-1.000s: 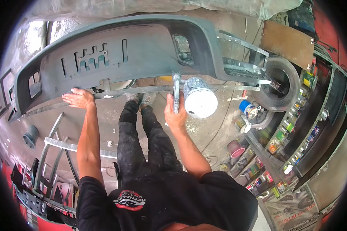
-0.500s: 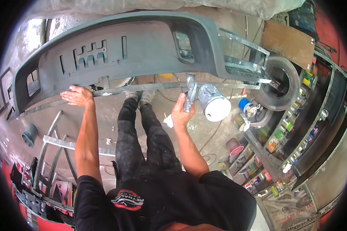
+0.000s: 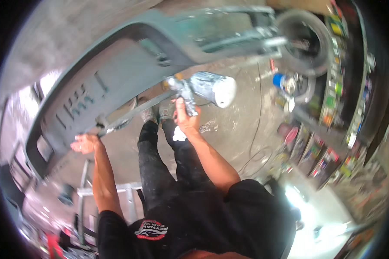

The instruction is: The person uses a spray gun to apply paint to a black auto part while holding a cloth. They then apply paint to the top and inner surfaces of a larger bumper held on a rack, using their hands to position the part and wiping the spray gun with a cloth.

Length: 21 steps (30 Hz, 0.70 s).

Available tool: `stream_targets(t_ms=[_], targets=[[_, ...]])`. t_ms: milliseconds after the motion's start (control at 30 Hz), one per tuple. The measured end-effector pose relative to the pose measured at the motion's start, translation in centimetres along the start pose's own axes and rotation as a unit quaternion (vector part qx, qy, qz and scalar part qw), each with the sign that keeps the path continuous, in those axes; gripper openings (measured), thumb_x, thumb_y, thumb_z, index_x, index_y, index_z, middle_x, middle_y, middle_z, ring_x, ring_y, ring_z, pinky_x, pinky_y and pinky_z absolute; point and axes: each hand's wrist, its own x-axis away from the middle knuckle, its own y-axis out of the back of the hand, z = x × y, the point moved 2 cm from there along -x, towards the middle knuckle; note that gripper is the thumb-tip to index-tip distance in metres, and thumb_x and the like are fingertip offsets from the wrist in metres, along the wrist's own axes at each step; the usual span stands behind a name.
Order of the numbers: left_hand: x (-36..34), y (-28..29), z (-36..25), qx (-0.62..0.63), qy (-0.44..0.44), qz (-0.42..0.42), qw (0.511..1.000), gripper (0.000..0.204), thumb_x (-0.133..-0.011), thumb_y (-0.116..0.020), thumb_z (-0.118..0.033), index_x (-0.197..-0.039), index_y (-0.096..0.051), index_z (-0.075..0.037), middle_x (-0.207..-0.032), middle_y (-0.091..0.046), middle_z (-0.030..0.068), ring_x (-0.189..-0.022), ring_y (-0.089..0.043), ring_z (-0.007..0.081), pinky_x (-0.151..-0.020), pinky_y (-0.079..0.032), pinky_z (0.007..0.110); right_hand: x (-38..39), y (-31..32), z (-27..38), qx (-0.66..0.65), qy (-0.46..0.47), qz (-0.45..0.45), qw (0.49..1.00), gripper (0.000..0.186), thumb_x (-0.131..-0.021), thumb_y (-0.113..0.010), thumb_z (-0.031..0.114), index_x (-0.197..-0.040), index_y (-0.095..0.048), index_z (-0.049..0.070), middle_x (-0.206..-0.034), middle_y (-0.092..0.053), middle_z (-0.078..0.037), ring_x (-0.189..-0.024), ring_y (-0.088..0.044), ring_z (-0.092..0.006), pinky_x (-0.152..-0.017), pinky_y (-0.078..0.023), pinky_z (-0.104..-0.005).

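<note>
Spray gun held below a matte grey bumper.

The bumper (image 3: 129,73) is a long, curved plastic shell with slotted recesses, resting on a metal stand (image 3: 129,113). The right hand (image 3: 186,118) is closed around the grip of the spray gun (image 3: 190,88), whose paint-spattered cylindrical cup points right. The left hand (image 3: 85,143), fingers spread flat, presses the bumper's lower edge.

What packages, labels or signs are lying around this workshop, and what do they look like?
Small cans and boxes: rows on the shelving at the right, blurred green, yellow and red labels.
Blue-lidded container: round, by the tyre.
Shirt patch: red and white oval on the black shirt, bottom centre.
</note>
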Motion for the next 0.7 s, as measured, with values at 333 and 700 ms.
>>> stream_targets(t_ms=[333,700], targets=[[0.6,8.6,-7.9,0.161,0.181,0.317,0.917,0.073,-0.099,-0.03,-0.052,-0.148,-0.03,0.001,-0.153,-0.034,0.0175,-0.142,-0.032,0.0313,-0.108,-0.03,0.058,-5.1,11.2,5.0,-0.071,-0.065,-0.131,0.987,0.046,-0.091,-0.064,0.048,-0.078,-0.062,0.004,-0.056,-0.054,-0.001,-0.044,-0.05,-0.0117,-0.041,-0.041,-0.0332],[-1.8,14.4,-9.0,0.222,0.096,0.438,0.866,0.088,-0.094,-0.035,-0.06,-0.149,-0.022,0.006,-0.15,-0.028,0.0316,-0.141,-0.029,0.0414,-0.115,-0.028,0.049,-12.5,21.1,9.9,-0.067,-0.032,-0.199,0.977,0.049,-0.09,-0.061,0.046,-0.071,-0.061,0.001,-0.055,-0.057,-0.007,-0.046,-0.056,-0.0183,-0.044,-0.046,-0.0362]])
